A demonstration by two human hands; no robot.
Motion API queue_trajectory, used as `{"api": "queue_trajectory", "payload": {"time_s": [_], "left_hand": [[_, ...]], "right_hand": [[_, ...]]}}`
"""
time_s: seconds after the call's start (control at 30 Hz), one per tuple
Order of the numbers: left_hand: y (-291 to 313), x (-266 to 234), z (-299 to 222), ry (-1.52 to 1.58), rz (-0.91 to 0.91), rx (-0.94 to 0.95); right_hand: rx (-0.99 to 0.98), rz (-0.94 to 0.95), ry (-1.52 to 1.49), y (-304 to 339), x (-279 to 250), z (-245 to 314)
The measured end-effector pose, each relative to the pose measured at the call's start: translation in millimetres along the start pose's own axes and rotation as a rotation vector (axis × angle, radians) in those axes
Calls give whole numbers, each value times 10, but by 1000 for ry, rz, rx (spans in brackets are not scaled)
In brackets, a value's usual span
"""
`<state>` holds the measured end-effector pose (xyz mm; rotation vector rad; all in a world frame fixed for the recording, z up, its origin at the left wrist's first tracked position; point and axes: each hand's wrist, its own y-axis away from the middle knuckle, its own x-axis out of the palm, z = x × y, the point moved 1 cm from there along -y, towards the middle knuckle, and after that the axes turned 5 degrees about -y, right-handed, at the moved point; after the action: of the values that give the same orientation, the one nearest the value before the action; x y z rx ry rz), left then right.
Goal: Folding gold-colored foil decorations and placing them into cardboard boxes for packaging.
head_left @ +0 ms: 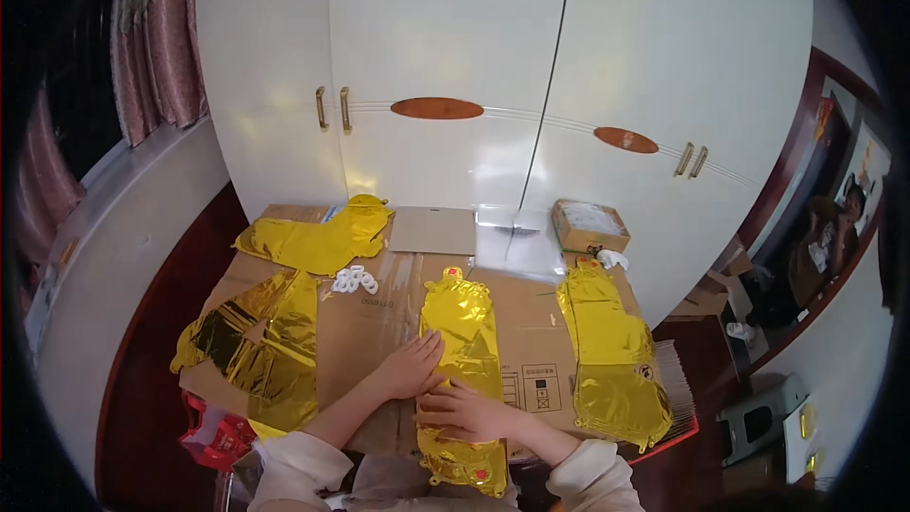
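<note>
The left hand (414, 366) and right hand (463, 411) lie open on the middle gold foil (459, 315). It looks light, slippery, easily creased; best held by its far edge.

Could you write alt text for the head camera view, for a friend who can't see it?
A person's left hand and right hand lie on a long gold foil piece in the middle of a cardboard surface. Other gold foil pieces lie on both sides, with small white rings to the left and white cabinets behind.
</note>
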<state>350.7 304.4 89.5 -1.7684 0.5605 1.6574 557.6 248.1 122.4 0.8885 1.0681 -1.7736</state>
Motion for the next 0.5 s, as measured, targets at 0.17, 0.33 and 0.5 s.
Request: {"api": "queue_trajectory", "payload": {"time_s": [0.17,0.33,0.5], "left_hand": [[21,25,1,-15,-66,-7],[-23,-13,-11,-25,-85,23],[16,-4,-18,-48,-77,12]], "right_hand": [[579,-100,-19,270,-384,-461],[569,-221,328,493,-284,-771],[609,-159,307,479,-250,-774]]}}
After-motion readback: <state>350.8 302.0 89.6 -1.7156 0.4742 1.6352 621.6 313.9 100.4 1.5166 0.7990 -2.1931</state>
